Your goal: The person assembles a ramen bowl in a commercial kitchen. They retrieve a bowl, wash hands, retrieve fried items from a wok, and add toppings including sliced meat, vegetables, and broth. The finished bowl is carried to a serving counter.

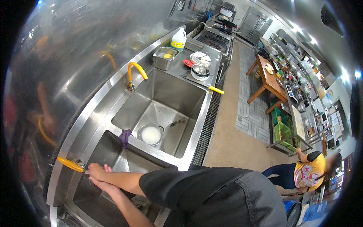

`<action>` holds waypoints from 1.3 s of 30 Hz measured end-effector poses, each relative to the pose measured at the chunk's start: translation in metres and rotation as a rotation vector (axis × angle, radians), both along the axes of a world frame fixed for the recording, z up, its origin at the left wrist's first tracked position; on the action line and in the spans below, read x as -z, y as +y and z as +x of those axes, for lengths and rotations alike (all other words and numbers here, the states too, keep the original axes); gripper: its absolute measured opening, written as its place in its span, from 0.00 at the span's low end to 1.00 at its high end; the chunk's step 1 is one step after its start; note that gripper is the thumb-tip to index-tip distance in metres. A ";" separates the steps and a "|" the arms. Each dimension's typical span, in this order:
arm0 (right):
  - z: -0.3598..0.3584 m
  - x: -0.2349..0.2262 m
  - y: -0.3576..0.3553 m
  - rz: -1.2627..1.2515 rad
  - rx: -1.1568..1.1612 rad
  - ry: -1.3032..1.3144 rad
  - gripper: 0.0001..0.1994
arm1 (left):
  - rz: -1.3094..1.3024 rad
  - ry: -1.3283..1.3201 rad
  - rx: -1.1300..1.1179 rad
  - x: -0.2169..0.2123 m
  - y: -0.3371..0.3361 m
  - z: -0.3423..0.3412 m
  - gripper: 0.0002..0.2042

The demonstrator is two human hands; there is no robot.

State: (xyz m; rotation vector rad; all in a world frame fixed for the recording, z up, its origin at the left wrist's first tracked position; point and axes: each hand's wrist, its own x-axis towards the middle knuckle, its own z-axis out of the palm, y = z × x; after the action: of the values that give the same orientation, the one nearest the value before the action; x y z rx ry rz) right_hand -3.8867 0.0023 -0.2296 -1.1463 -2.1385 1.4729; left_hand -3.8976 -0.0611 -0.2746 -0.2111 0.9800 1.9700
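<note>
My right hand (pixel 97 172) is bent at the tip of a yellow-orange curved faucet (pixel 70 164) over the near sink basin (pixel 100 149). Just below it, touching or nearly touching, my left hand (pixel 103 184) stretches out with its fingers toward the spout. No held object shows in either hand; the right hand's fingers are mostly hidden. A purple cloth (pixel 124 138) hangs over the divider between the two basins. In the far basin (pixel 181 102) stands a round clear or metal container (pixel 151 134) of whitish liquid, below a second yellow-orange faucet (pixel 137 70).
Beyond the sinks stand a metal pan (pixel 163 58), a jug (pixel 179 39), stacked plates (pixel 200 58), bowls (pixel 200 69) and a yellow-handled utensil (pixel 216 90). A floor grate (pixel 206 130) runs alongside. A person in yellow (pixel 310 172) stands at right, near a wooden table (pixel 271 79).
</note>
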 end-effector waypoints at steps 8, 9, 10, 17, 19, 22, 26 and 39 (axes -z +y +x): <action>0.011 -0.004 0.011 -0.002 0.032 0.009 0.10 | -0.340 0.234 -0.153 0.024 0.030 -0.048 0.21; 0.014 -0.005 0.012 -0.007 0.030 0.013 0.10 | -0.274 0.360 -0.016 0.025 0.032 -0.051 0.22; 0.018 -0.005 0.015 -0.011 0.027 0.014 0.10 | -0.242 0.445 0.101 0.025 0.035 -0.052 0.23; 0.029 -0.006 0.018 -0.036 0.028 0.024 0.11 | -0.229 0.305 0.266 0.028 0.032 -0.045 0.33; 0.027 -0.007 0.017 -0.039 0.029 0.023 0.11 | -0.155 0.541 0.321 0.031 0.019 -0.046 0.34; 0.023 -0.010 0.013 -0.037 0.020 0.025 0.11 | -0.031 0.699 0.360 0.020 0.000 -0.047 0.31; 0.017 -0.014 0.006 -0.032 0.013 0.024 0.11 | 0.105 0.536 0.308 -0.025 -0.004 -0.032 0.30; 0.014 -0.018 0.008 -0.033 0.009 0.030 0.12 | -0.125 0.663 0.186 0.092 0.027 -0.082 0.24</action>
State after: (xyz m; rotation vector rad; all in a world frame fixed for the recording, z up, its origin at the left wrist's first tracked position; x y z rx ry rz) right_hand -3.8728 0.0100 -0.2119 -1.1371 -2.0939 1.5167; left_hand -3.9792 -0.0340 -0.3665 0.4821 1.4815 1.8319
